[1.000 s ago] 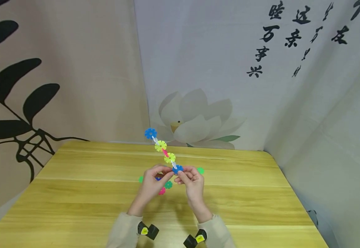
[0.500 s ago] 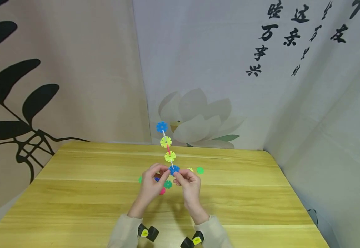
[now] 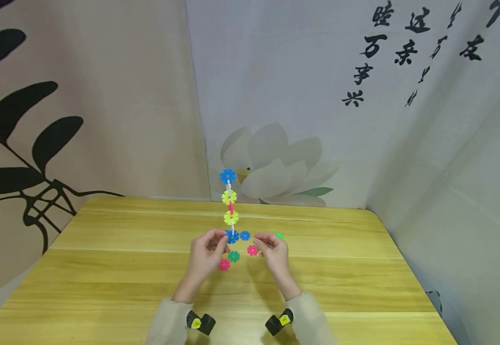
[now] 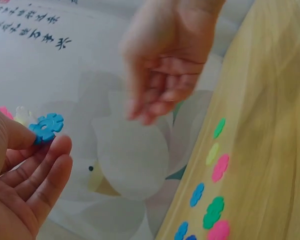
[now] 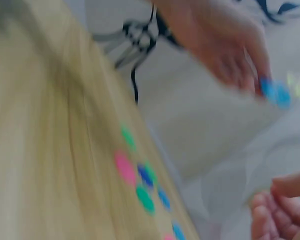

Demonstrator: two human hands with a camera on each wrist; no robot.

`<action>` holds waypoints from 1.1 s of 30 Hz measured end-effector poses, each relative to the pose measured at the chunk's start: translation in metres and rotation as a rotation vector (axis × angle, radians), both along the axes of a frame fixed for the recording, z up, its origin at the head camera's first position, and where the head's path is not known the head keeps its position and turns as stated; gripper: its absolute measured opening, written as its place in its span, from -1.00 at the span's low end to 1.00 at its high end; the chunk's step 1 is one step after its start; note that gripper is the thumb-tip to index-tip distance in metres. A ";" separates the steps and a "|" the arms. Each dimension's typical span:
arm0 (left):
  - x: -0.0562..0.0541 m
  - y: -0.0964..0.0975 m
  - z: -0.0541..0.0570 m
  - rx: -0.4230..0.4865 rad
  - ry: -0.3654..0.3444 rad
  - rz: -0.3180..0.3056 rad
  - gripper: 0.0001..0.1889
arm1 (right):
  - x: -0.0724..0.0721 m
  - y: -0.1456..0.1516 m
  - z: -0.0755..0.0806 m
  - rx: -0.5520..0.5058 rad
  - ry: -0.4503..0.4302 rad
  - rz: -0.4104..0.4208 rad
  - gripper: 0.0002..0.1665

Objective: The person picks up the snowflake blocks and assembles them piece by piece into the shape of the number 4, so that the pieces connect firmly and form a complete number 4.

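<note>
My left hand (image 3: 203,254) pinches the bottom blue notched disc (image 3: 232,236) of an upright chain of interlocking plastic snowflake discs. Above it a whitish disc (image 3: 232,229) shows edge-on, then a yellow disc (image 3: 231,218), a pink disc (image 3: 231,208) edge-on, another yellow disc (image 3: 229,197), a second whitish piece and a top blue disc (image 3: 227,176). My right hand (image 3: 277,256) hovers apart to the right, fingers loosely curled. In the left wrist view that right hand (image 4: 170,65) is blurred, with nothing visible in its fingers.
Loose discs lie on the wooden table (image 3: 340,278) below and between the hands: a blue one (image 3: 244,235), a pink one (image 3: 252,250), a green one (image 3: 233,256), another pink one (image 3: 224,264) and a green one (image 3: 279,235) behind the right hand. Printed curtains stand behind.
The chain has swung from leaning left to nearly upright and shifted slightly left with my left hand. My right hand has let go of the bottom blue disc and moved right.
</note>
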State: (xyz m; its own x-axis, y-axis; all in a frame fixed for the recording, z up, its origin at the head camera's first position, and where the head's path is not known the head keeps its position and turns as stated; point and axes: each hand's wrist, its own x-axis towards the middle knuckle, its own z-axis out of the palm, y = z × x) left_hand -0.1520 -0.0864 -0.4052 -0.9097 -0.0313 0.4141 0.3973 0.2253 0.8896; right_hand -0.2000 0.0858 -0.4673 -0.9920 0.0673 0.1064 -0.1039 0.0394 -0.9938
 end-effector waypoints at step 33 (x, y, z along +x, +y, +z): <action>-0.006 -0.017 -0.008 0.100 -0.063 -0.020 -0.93 | -0.070 0.059 -0.024 0.666 -0.138 0.029 -0.89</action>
